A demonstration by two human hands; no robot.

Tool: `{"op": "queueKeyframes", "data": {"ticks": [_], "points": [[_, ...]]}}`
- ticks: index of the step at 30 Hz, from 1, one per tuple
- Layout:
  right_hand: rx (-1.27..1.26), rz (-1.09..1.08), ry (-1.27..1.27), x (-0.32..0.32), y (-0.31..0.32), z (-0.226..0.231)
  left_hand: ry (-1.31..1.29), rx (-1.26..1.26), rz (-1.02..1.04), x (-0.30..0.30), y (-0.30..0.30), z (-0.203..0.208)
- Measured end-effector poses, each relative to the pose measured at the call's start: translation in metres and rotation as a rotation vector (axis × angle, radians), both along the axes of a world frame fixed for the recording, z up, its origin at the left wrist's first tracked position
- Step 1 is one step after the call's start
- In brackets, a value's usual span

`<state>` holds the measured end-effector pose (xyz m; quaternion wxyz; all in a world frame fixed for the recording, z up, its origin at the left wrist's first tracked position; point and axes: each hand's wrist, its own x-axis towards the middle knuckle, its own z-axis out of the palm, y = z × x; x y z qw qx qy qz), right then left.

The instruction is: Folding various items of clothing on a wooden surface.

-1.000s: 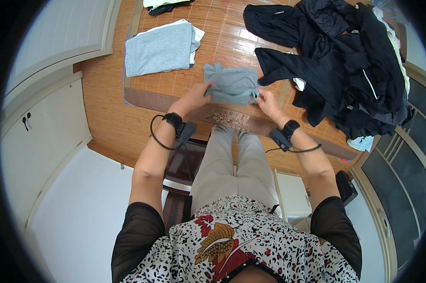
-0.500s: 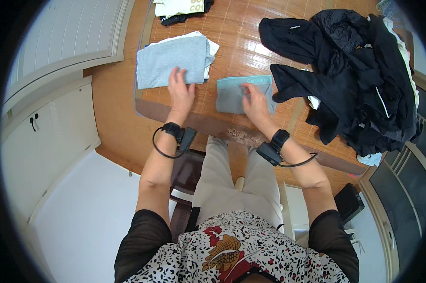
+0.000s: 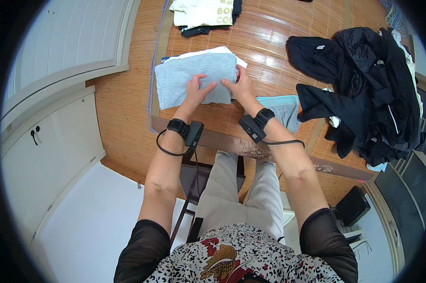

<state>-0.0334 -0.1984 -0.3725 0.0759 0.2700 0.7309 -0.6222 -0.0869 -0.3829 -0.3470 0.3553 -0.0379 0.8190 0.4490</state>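
Observation:
A folded light grey garment (image 3: 175, 82) lies on top of white and blue cloth at the left of the table. My left hand (image 3: 196, 93) rests on its near part, thumb and fingers spread apart. At its right edge, my right hand (image 3: 243, 92) has the thumb on top and the fingers curled around the side, gripping the fold. Grey underwear with a turquoise waistband (image 3: 279, 100) lies flat just right of my right wrist, partly covered by that forearm.
A heap of black clothes (image 3: 373, 94) spreads over the table's right side. Farther back on the left sits a folded stack with a cream shirt (image 3: 201, 13) on black cloth. A mat (image 3: 269, 52) covers the tabletop. A dark chair (image 3: 189, 179) stands below the near edge.
My right hand has left the grey underwear and moved left to the folded grey garment's right edge. My left hand stays on that garment. The whole view has shifted slightly.

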Motion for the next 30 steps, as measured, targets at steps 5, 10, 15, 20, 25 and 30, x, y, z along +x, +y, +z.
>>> {"op": "queueKeyframes", "data": {"ticks": [5,10,15,20,25,30], "points": [[-0.308,-0.012,-0.049,-0.003,-0.015,0.001,-0.4,0.299,0.23,-0.017,-0.013,0.023],[0.433,0.098,0.183,0.0,-0.025,0.008,-0.217,0.09,0.003,-0.03,-0.021,0.024],[0.429,0.123,0.292,0.007,-0.02,0.023,1.001,-0.376,-0.352,-0.04,-0.017,0.021],[0.44,0.223,0.245,0.01,-0.021,0.034,1.047,-0.474,-0.533,-0.07,-0.009,0.014],[0.396,0.075,0.35,0.009,-0.019,0.022,1.02,-0.443,-0.588,-0.076,-0.015,0.005],[0.098,-0.139,0.353,-0.001,0.005,0.005,1.03,-0.404,-0.606,-0.062,-0.026,0.008]]}}
